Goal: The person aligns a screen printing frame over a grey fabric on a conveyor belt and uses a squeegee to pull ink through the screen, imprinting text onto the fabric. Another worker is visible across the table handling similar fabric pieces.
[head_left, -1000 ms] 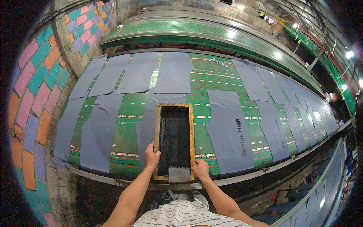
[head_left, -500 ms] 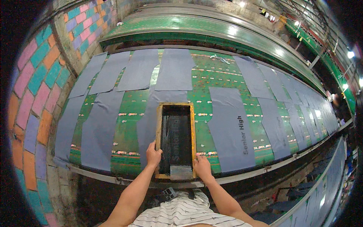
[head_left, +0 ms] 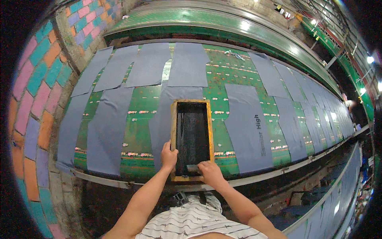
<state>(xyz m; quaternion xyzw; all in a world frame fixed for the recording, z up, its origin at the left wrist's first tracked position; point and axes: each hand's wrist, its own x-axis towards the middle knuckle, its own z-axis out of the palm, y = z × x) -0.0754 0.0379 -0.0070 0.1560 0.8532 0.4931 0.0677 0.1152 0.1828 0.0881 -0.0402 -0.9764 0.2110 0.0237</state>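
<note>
A narrow yellow-edged screen frame (head_left: 173,119) with dark, inky mesh lies over a grey-blue fabric piece (head_left: 181,92) at the near edge of the long green printing table (head_left: 215,59). My left hand (head_left: 169,156) is closed on the frame's left side. Inside the frame's near end, my right hand (head_left: 209,171) grips a flat grey squeegee blade (head_left: 193,168), fingers curled over it. More fabric pieces (head_left: 238,127) lie flat on either side; the one to the right carries dark printed lettering, fainter on its neighbour.
Another long green table (head_left: 191,20) runs behind this one. A painted brick wall (head_left: 43,75) stands at the left, with a metal railing (head_left: 330,191) at the lower right. A small crumpled cloth (head_left: 234,54) lies on the far part of the table. A blurred person (head_left: 349,104) is at the far right.
My right hand has left the frame's right side and moved inward onto the squeegee at its near end, tilting it. My left hand stays on the frame. The whole view has shifted slightly.
</note>
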